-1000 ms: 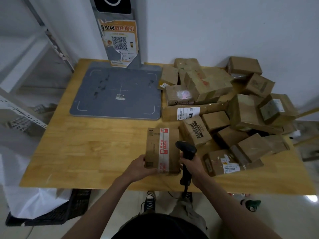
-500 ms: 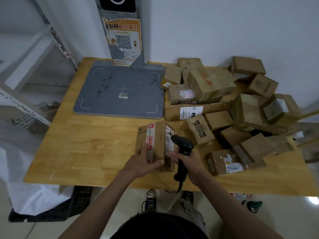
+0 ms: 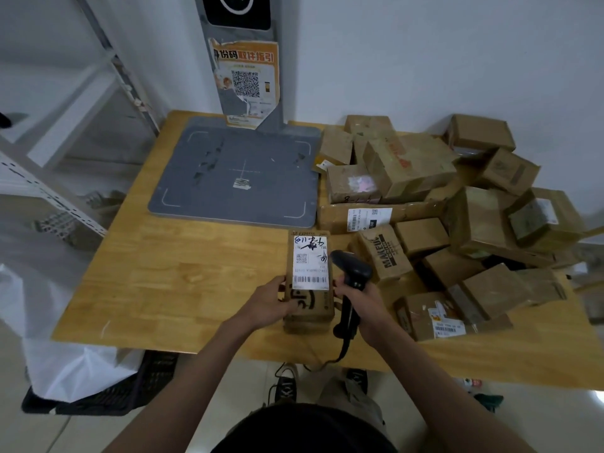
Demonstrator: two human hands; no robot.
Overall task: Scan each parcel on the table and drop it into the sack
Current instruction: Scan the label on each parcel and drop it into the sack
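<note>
From the head view I take the grey scanning pad as my landmark. The parcel I am working on lies on the wooden table just in front of the pad's near right corner, its white shipping label turned face up with the barcode toward me. My left hand holds the parcel at its near left edge: the fingers curl round that side and the thumb lies on the top face, just beside the label's lower left corner. My right hand sits on the parcel's right side, fingers wrapped tight round the grip of the black barcode scanner; its head is beside the label's right edge, and its cable hangs off the table's near edge. To the right of the pad lies the heap of unscanned boxes, piled against the wall. Well to the left of the pad and below table level, the white sack rests in a black crate on the floor.
</note>
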